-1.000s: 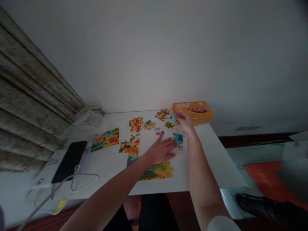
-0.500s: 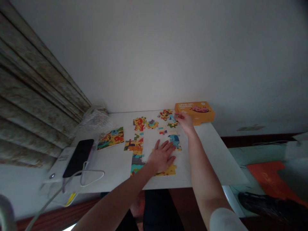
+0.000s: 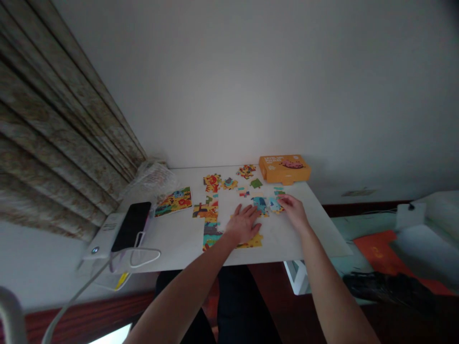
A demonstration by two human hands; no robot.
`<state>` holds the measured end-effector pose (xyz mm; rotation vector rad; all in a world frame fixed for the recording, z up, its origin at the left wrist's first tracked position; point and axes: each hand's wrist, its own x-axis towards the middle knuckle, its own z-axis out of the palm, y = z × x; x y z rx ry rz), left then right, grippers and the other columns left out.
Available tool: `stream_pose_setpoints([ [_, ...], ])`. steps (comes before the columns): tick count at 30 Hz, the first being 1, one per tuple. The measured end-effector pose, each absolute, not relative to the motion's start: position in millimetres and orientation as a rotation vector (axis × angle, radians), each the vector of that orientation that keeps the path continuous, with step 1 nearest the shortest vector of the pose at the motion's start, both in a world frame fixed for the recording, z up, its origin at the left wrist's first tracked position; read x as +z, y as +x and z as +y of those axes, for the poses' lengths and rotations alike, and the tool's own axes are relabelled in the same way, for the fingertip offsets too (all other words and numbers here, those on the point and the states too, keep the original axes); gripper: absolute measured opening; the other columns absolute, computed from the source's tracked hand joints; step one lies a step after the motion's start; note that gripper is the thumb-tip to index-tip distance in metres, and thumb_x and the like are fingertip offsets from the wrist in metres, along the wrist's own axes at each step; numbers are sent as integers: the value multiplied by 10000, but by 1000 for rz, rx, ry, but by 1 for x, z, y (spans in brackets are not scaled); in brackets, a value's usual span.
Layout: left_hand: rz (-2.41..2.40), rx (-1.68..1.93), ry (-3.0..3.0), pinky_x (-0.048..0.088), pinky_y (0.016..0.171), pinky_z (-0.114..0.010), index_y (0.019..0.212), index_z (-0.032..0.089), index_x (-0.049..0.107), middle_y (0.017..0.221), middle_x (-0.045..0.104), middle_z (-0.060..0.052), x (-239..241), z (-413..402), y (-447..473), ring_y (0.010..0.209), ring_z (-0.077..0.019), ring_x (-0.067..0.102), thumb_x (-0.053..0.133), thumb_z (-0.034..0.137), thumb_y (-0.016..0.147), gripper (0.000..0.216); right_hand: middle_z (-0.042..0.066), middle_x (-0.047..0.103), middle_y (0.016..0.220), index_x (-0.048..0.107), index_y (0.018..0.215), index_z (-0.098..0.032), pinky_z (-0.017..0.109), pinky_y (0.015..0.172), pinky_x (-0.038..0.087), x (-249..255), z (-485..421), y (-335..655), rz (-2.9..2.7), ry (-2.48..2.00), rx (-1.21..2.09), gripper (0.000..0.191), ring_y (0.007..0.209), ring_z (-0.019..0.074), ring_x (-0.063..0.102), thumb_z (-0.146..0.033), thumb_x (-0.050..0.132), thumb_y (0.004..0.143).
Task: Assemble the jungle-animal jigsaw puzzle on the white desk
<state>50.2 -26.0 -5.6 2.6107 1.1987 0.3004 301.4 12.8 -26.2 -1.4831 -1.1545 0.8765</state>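
My left hand [image 3: 243, 224] lies flat with fingers spread, over yellow puzzle pieces [image 3: 253, 241] and touching the edge of a blue elephant piece [image 3: 260, 204]. Just right of the elephant, my right hand [image 3: 292, 208] pinches a light-blue puzzle piece [image 3: 275, 204] at its right side. Joined pieces form a column [image 3: 211, 229] to the left of my left hand. Loose pieces lie beyond my hands: a lion piece [image 3: 212, 182], a green one [image 3: 256, 183] and a red-and-yellow one [image 3: 246, 170].
An orange puzzle box [image 3: 285, 169] stands at the back right of the white table [image 3: 179, 243]. On the left are a picture card [image 3: 174, 201], a black phone [image 3: 132, 225], a white cable [image 3: 145, 258] and clear plastic wrap [image 3: 156, 179]. A patterned curtain [image 3: 64, 119] hangs at left.
My right hand has moved from beside the box toward me, bringing the light-blue piece next to the elephant piece. My left hand stays flat on the puzzle. The view has shifted slightly.
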Motion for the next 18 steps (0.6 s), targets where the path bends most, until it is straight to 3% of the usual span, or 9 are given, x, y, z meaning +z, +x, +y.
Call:
stream_pose_setpoints([
  [5, 1237, 402, 2600, 246, 1271, -516, 1425, 237, 545, 1517, 542, -100, -7, -27, 49, 1445, -253, 449, 514, 415, 998, 464, 114, 738, 997, 697, 1011, -193, 420, 839, 525, -38, -3, 300, -1224, -1550, 583, 425, 855, 246, 651, -552, 575, 819],
  [11, 1345, 677, 2378, 369, 1213, -468, 1273, 219, 631, 1377, 632, -108, -9, -13, 45, 1327, -237, 556, 539, 286, 980, 314, 128, 697, 1021, 688, 1033, -159, 433, 959, 484, -41, 3, 290, -1515, -1748, 205, 318, 987, 250, 618, -257, 407, 921],
  [15, 1567, 749, 2159, 428, 1166, -404, 1296, 185, 604, 1350, 631, -121, -6, 23, 37, 1318, -237, 563, 571, 129, 905, 397, 140, 678, 1033, 699, 1076, -162, 406, 935, 465, -42, 2, 287, -1631, -1899, 42, 316, 979, 262, 602, -139, 420, 929],
  [18, 1660, 652, 2119, 418, 1172, -405, 1370, 169, 546, 1420, 589, -146, -3, 52, 31, 1357, -260, 539, 622, 118, 873, 506, 161, 664, 1063, 701, 1107, -158, 393, 887, 455, -37, 0, 284, -1692, -2021, -28, 338, 989, 279, 600, -103, 412, 940],
])
